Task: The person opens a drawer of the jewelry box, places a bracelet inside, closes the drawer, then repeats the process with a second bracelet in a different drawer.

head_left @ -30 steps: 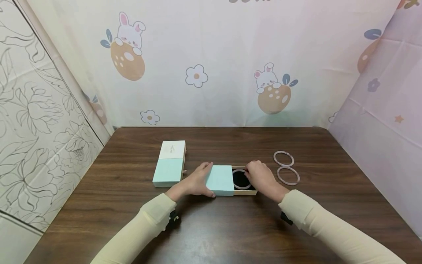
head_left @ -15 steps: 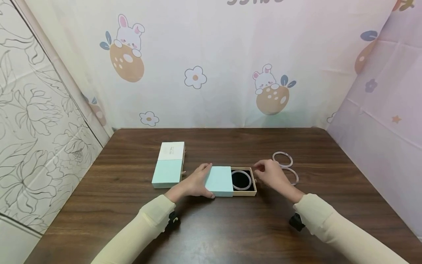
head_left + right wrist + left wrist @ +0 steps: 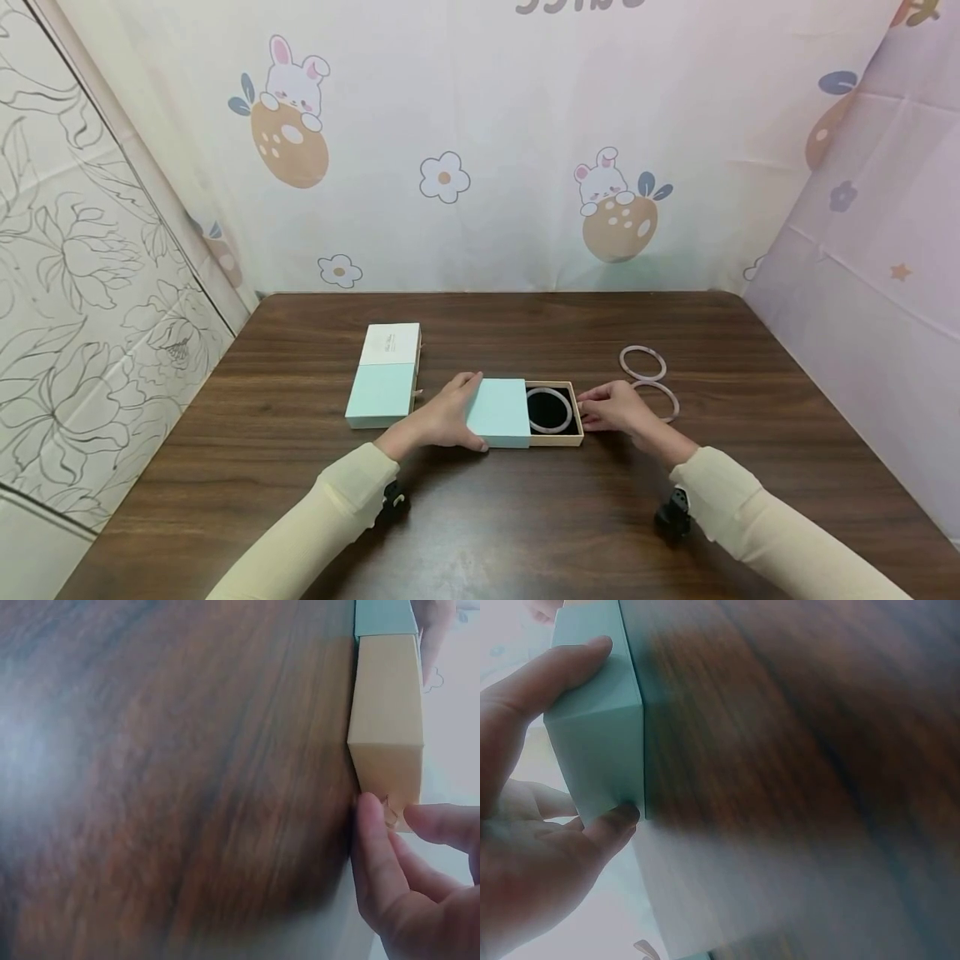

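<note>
On the table, my left hand [image 3: 448, 414] grips the mint sleeve [image 3: 498, 412] of a drawer-style jewelry box, thumb on the near side and fingers on the far side. From its right end the cream drawer [image 3: 555, 441] is pulled partway out. A pale bangle [image 3: 550, 431] lies on the drawer's black lining, its left edge at the sleeve. My right hand [image 3: 618, 410] is at the drawer's outer end. In the right wrist view, its thumb and fingertips stand apart on either side of a small ribbon pull [image 3: 390, 812].
Two more pale bangles [image 3: 664, 367] lie on the wooden table [image 3: 510, 517] to the right, the nearer one partly behind my right hand. At left rests a second box [image 3: 382, 392], mint and white, with ribbon tabs on its right side.
My right hand has moved off the bangle in the drawer, out to the right, then down to the drawer's outer end. My left hand has stayed on the sleeve.
</note>
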Available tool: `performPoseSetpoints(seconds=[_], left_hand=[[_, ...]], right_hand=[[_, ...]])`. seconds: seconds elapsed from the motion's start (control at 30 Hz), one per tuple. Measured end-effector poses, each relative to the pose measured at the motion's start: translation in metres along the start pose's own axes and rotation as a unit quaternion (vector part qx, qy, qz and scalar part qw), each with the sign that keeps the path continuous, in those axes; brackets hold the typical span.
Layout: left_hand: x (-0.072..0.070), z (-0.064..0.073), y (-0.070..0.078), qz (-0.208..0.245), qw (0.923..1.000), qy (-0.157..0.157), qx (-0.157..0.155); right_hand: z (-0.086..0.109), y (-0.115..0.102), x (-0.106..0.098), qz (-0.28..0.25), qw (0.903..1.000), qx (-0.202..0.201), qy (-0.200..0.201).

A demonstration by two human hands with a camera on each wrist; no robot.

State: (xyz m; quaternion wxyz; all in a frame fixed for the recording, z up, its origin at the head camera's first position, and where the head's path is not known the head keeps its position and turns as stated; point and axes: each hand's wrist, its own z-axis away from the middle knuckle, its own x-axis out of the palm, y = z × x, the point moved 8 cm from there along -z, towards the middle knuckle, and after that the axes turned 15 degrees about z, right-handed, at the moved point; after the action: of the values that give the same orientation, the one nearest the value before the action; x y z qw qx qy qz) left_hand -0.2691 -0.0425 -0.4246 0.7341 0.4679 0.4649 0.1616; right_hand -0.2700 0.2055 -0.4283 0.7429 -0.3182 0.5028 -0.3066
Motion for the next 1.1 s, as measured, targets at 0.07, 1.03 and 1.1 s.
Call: performPoseSetpoints(seconds=[0.07,1.03,1.1], left_hand=[[0.0002,0.0000,0.0002,0.001,1.0000,0.000,0.000],[-0.0007,-0.0011,-0.0004,-0.010,0.9999,0.005,0.005],[-0.0002,-0.0009,-0.0009,-0.007,1.0000,0.004,0.004]], right_hand=[[-0.0008,0.0006,0.0012,-0.007,1.0000,-0.003,-0.002],[-0.0053,0.0022,0.0052,-0.019,0.9989,0.012,0.040],[-0.0053,0.0015,0.0067,-0.020,0.9989,0.012,0.040]])
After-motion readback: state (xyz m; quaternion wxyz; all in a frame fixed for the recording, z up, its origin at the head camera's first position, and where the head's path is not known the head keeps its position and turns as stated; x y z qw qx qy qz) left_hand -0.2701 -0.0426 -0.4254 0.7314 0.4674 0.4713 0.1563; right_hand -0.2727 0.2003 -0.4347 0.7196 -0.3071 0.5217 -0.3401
